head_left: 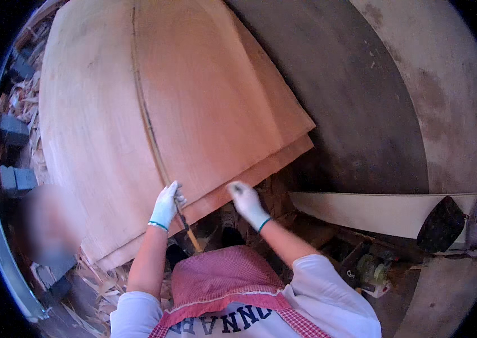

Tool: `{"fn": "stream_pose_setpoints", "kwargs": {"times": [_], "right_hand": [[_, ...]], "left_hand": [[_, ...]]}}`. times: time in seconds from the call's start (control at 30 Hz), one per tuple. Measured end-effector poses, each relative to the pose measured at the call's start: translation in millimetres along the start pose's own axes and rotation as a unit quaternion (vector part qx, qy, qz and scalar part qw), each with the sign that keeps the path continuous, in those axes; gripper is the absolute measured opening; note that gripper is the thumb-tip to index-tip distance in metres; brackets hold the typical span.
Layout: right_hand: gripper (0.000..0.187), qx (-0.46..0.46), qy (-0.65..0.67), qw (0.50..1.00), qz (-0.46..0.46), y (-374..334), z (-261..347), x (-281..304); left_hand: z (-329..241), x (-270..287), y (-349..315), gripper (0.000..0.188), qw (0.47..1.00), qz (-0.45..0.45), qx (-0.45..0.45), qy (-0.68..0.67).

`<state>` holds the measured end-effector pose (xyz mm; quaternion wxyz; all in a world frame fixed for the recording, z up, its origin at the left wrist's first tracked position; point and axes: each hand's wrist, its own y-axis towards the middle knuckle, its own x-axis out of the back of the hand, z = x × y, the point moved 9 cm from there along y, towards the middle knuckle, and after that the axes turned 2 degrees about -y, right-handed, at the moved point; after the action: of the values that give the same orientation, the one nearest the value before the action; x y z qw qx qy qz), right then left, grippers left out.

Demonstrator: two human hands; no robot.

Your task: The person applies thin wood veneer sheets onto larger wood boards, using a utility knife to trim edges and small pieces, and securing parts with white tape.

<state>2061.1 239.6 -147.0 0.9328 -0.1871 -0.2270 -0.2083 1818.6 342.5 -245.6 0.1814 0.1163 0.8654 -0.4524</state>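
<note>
A broad stack of thin reddish wood veneer sheets (204,84) spreads out in front of me, its near edges slightly offset. Lengthwise across the top sheet runs a long thin stick (149,132), whose pale near end sticks out past the edge toward my apron. My left hand (165,207), in a white glove with a green cuff, is closed around this stick at the near edge of the sheets. Gloved the same way, my right hand (246,204) is over the near edge to the right, blurred, its fingers curled in. Whatever it may hold is hidden.
At left lie wood scraps (24,104) and grey blocks (14,129), beside a blurred patch. A dark sheet (357,101) and a pale panel (453,101) stand at right. Nearer are a white board (357,211), a black flap (442,225) and a machine part (371,267).
</note>
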Motion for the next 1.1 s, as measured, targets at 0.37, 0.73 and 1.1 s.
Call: {"fn": "stream_pose_setpoints", "kwargs": {"times": [0.37, 0.73, 1.1], "right_hand": [[0.051, -0.259, -0.111, 0.91, -0.304, 222, -285, 302], [0.041, -0.123, -0.432, 0.866, -0.219, 318, -270, 291], [0.034, -0.206, -0.36, 0.87, -0.265, 278, -268, 309]], "left_hand": [[75, 71, 96, 0.021, 0.991, -0.121, 0.002, 0.048], [68, 88, 112, 0.015, 0.945, -0.272, -0.05, 0.177], [69, 92, 102, 0.02, 0.932, -0.294, -0.061, 0.203]]}}
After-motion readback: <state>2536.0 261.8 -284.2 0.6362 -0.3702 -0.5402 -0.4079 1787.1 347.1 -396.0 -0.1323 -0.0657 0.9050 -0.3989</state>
